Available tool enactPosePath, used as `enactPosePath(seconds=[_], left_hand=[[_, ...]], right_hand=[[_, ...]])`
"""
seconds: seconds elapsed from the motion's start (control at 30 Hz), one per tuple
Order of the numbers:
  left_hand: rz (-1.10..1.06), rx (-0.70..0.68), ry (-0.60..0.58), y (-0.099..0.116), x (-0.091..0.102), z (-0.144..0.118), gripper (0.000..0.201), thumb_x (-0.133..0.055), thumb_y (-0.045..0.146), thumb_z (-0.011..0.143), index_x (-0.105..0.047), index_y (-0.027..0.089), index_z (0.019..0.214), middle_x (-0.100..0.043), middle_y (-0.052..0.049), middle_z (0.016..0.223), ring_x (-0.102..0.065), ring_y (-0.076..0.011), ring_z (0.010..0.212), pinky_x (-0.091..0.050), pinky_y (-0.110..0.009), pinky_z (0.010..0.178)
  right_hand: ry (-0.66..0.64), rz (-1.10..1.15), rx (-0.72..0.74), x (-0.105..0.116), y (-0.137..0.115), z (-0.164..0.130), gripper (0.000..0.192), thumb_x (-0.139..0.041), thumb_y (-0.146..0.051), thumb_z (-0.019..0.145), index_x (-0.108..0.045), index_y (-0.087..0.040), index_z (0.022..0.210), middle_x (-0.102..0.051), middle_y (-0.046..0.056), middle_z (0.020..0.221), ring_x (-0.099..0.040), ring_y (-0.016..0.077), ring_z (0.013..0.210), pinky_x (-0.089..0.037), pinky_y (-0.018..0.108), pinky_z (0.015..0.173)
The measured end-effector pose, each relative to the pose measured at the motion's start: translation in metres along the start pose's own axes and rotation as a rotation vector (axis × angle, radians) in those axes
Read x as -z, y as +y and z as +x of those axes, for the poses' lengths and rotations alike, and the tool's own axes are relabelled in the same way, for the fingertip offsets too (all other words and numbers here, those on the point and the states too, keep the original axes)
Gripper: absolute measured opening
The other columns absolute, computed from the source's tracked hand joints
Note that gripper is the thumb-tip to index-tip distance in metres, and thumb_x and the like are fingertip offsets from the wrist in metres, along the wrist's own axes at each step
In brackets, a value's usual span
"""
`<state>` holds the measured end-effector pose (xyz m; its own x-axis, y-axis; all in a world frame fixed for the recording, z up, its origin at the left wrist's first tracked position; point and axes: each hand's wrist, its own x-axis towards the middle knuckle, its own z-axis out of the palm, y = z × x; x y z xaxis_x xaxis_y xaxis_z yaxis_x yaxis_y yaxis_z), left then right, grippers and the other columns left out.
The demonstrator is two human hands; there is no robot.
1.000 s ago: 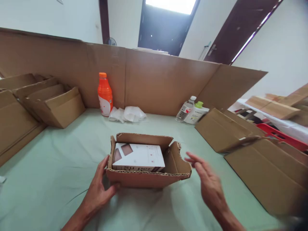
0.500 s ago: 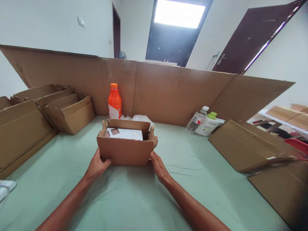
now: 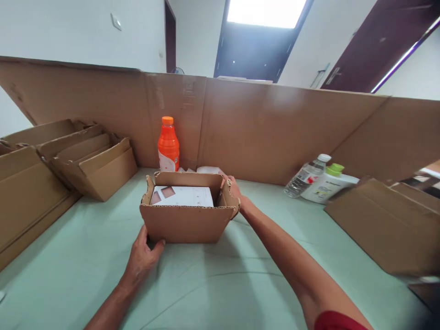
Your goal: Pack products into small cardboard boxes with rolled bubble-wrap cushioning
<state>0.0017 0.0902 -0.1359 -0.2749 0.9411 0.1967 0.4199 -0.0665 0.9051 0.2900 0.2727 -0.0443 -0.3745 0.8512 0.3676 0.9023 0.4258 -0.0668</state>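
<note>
A small open cardboard box (image 3: 187,223) stands on the green cloth in the middle. Inside it lies a white carton (image 3: 182,196) with brown squares printed on top. My left hand (image 3: 142,254) presses against the box's front left bottom corner. My right hand (image 3: 236,191) reaches past the box's right side and rests at its far right flap, mostly hidden behind the cardboard. Whether its fingers grip the flap cannot be seen.
An orange bottle (image 3: 168,144) stands behind the box against a tall cardboard wall (image 3: 268,128). White crumpled plastic (image 3: 210,170) peeks beyond the box. A clear bottle (image 3: 305,176) and a white green-capped bottle (image 3: 326,183) lie right. Flattened boxes (image 3: 385,224) right, stacked boxes (image 3: 85,160) left.
My right hand moved from the box's front right corner to its far right flap. My left hand stayed at the front left corner. The view shifted slightly left.
</note>
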Motion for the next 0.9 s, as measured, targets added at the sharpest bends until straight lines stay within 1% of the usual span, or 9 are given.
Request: enactPosePath(seconds=[0.1,0.17,0.23,0.33,0.43,0.6,0.73,0.8,0.9], left_hand=[[0.014,-0.002,-0.001,-0.001,0.001,0.0,0.056,-0.062,0.041,0.072,-0.056,0.017,0.122,-0.069,-0.011,0.112,-0.066,-0.0298,0.107,-0.053,-0.041,0.092],[0.014,-0.008,0.001,-0.001,0.002,0.0,0.055,-0.061,0.042,0.072,-0.056,0.017,0.12,-0.07,-0.011,0.109,-0.066,-0.0299,0.105,-0.053,-0.041,0.092],[0.008,-0.019,0.0,0.001,0.002,-0.001,0.053,-0.061,0.042,0.071,-0.057,0.017,0.118,-0.07,-0.01,0.107,-0.066,-0.0296,0.103,-0.054,-0.04,0.09],[0.027,-0.029,-0.006,0.003,0.003,-0.003,0.052,-0.061,0.042,0.072,-0.056,0.017,0.117,-0.069,-0.009,0.105,-0.066,-0.0297,0.102,-0.054,-0.04,0.09],[0.077,-0.024,-0.015,0.004,0.005,-0.003,0.057,-0.061,0.042,0.072,-0.054,0.017,0.123,-0.067,-0.01,0.109,-0.064,-0.0317,0.109,-0.052,-0.043,0.095],[0.171,-0.077,0.062,0.021,0.017,-0.01,0.078,-0.063,0.038,0.073,-0.041,0.011,0.143,-0.056,-0.019,0.134,-0.052,-0.0368,0.129,-0.044,-0.051,0.108],[0.224,-0.281,0.224,0.054,0.034,-0.052,0.077,-0.063,0.033,0.081,-0.033,0.017,0.151,-0.047,-0.017,0.145,-0.047,-0.0341,0.135,-0.043,-0.052,0.111],[0.238,-0.449,0.099,0.07,0.039,-0.084,0.065,-0.059,0.024,0.085,-0.039,0.023,0.147,-0.052,-0.012,0.14,-0.05,-0.0301,0.132,-0.043,-0.05,0.112],[0.23,-0.638,-0.328,0.081,0.036,-0.13,0.064,-0.052,0.01,0.083,-0.043,0.026,0.145,-0.049,-0.01,0.145,-0.046,-0.028,0.138,-0.041,-0.049,0.114]], right_hand=[[0.101,-0.025,-0.031,0.03,0.001,0.005,0.038,-0.047,-0.018,0.092,-0.063,-0.017,0.126,-0.058,0.015,0.143,-0.045,0.0299,0.137,-0.034,0.045,0.107],[0.244,-0.041,-0.113,0.058,0.011,-0.01,0.036,-0.047,-0.024,0.093,-0.062,-0.015,0.124,-0.057,0.018,0.142,-0.047,0.0333,0.133,-0.032,0.049,0.106],[0.326,0.034,-0.286,0.085,0.026,-0.038,0.031,-0.05,-0.03,0.091,-0.065,-0.016,0.114,-0.066,0.018,0.126,-0.057,0.0332,0.118,-0.038,0.048,0.099],[0.147,0.36,-0.608,0.108,0.042,-0.101,0.022,-0.054,-0.037,0.084,-0.065,-0.018,0.089,-0.072,0.011,0.085,-0.066,0.0273,0.085,-0.049,0.041,0.079],[-0.089,0.588,-0.738,0.108,0.036,-0.172,0.025,-0.058,-0.043,0.077,-0.06,-0.019,0.072,-0.063,0.004,0.061,-0.064,0.0212,0.06,-0.051,0.032,0.057],[-0.246,0.916,-0.793,0.105,-0.017,-0.27,0.038,-0.066,-0.055,0.073,-0.064,-0.017,0.075,-0.061,0.001,0.066,-0.063,0.0167,0.061,-0.051,0.027,0.049],[-0.347,1.183,-0.821,0.111,-0.064,-0.311,0.044,-0.07,-0.058,0.076,-0.069,-0.016,0.09,-0.061,0.001,0.074,-0.062,0.0163,0.068,-0.051,0.026,0.051],[-0.364,1.299,-0.839,0.111,-0.083,-0.321,0.045,-0.071,-0.058,0.076,-0.069,-0.017,0.095,-0.063,0.002,0.076,-0.062,0.0157,0.069,-0.051,0.026,0.053],[-0.371,1.429,-0.838,0.107,-0.104,-0.33,0.045,-0.073,-0.056,0.078,-0.068,-0.017,0.099,-0.067,0.002,0.076,-0.06,0.0124,0.065,-0.049,0.024,0.058]])
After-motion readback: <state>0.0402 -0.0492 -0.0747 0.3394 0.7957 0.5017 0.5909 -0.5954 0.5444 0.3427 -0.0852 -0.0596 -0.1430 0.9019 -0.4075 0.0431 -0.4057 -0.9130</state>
